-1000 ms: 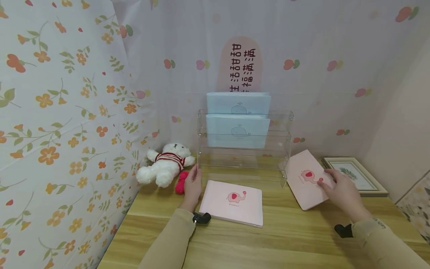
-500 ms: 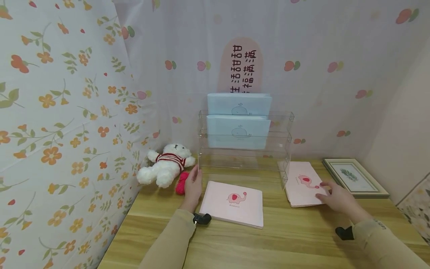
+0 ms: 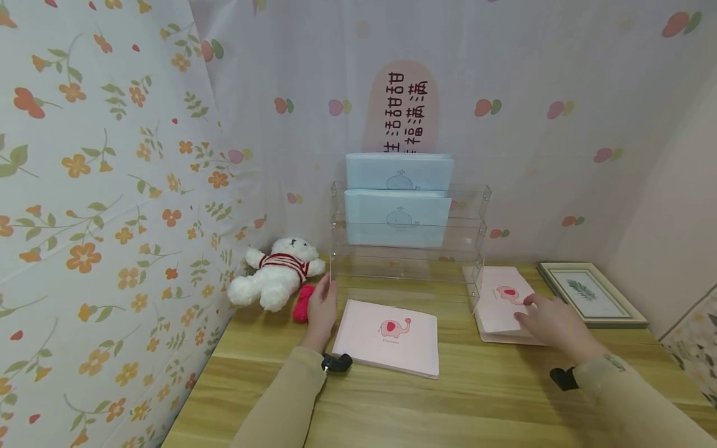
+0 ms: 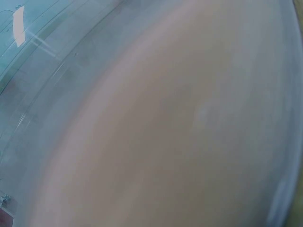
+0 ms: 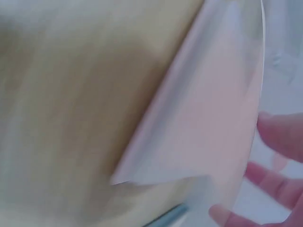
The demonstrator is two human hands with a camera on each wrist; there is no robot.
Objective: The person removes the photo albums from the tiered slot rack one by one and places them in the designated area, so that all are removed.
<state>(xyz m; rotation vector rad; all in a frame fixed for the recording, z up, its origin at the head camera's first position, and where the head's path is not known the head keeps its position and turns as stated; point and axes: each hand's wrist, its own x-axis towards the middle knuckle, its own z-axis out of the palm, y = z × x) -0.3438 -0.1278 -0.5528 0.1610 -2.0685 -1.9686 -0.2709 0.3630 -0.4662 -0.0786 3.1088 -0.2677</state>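
Observation:
A clear acrylic tiered rack [image 3: 409, 267] stands at the back of the wooden table, with blue whale-print booklets [image 3: 399, 221] in its upper tiers. My left hand [image 3: 321, 314] holds the lower front of its left side panel; the left wrist view is mostly blurred. To the right of the rack, my right hand [image 3: 554, 323] pinches the right edge of a pink elephant-print booklet [image 3: 501, 295]. That booklet is tilted over another pink booklet [image 3: 510, 340], which it largely covers. A further pink booklet [image 3: 386, 339] lies flat in front of the rack.
A white teddy bear [image 3: 280, 274] in a striped top lies left of the rack, with a red knitted item [image 3: 303, 304] beside my left hand. A framed leaf picture [image 3: 592, 294] lies at the right. The patterned cloth wall [image 3: 532, 137] closes off the back.
My right hand lowered a tilted pink booklet to the table's right side, then shifted slightly left with the top booklet now offset from the one beneath. My left hand stayed at the rack.

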